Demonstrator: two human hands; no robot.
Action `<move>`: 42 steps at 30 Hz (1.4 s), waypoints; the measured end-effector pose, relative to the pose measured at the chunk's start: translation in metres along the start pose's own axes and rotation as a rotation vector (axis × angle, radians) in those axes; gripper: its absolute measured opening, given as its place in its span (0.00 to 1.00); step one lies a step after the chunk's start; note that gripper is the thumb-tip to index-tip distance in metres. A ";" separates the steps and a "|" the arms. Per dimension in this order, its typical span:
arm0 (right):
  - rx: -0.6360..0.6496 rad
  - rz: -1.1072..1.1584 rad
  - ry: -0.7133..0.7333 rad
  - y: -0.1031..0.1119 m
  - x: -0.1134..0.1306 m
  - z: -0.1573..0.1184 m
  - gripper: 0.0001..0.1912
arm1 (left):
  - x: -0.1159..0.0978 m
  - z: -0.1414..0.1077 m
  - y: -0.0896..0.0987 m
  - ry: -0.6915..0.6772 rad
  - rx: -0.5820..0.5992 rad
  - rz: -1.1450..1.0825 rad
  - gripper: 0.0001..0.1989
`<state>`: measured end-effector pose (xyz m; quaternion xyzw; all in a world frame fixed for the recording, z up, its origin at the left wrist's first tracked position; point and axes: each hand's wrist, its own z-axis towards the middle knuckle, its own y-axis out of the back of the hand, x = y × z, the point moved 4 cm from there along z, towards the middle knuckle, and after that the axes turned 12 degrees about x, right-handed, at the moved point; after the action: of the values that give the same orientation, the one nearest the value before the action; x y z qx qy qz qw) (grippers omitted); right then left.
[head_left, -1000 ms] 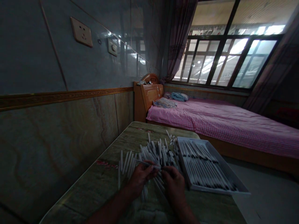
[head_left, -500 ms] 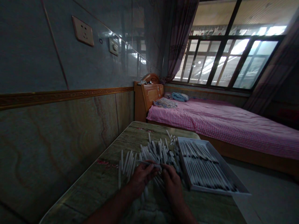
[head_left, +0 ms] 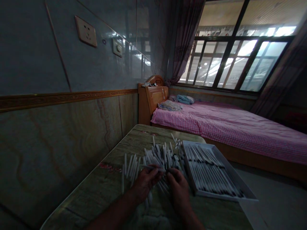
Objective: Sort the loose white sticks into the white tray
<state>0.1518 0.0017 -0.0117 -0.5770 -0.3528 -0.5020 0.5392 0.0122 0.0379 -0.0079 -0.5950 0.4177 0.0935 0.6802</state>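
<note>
One white stick (head_left: 152, 167) pinched in the left hand (head_left: 146, 181), fingers closed on it, far tip just beside the curled right hand (head_left: 178, 187), contact there impossible to tell. Both hands low over a loose heap of sticks (head_left: 160, 156) on the desk (head_left: 112, 182), with a looser row of sticks (head_left: 130, 167) lying side by side at the heap's left. Just right of the heap, a white tray (head_left: 217, 153) already well filled with neat rows (head_left: 208, 169), each stick dark-banded. Plenty of sticks still loose on the desk. Against the earlier frame, little difference: hands and stick nearly in place, view only slightly shifted. Beyond the desk, a pink checked bed (head_left: 216, 131).
</note>
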 end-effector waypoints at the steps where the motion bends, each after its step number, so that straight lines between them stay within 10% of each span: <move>1: 0.001 0.015 -0.011 -0.002 0.001 -0.001 0.16 | 0.000 0.000 0.000 -0.002 -0.003 0.000 0.17; 22: 0.018 -0.508 0.091 0.003 0.015 -0.004 0.13 | -0.002 -0.002 -0.001 -0.039 -0.046 0.153 0.23; 35: 0.090 -1.299 0.845 0.000 0.008 -0.016 0.19 | -0.004 -0.008 -0.009 -0.083 0.006 0.366 0.23; 42: 0.259 -0.930 0.384 -0.005 0.019 -0.014 0.15 | -0.004 -0.007 -0.010 -0.126 0.012 0.379 0.21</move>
<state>0.1491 -0.0132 0.0065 -0.1854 -0.5260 -0.7374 0.3811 0.0122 0.0303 0.0024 -0.4946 0.4793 0.2542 0.6790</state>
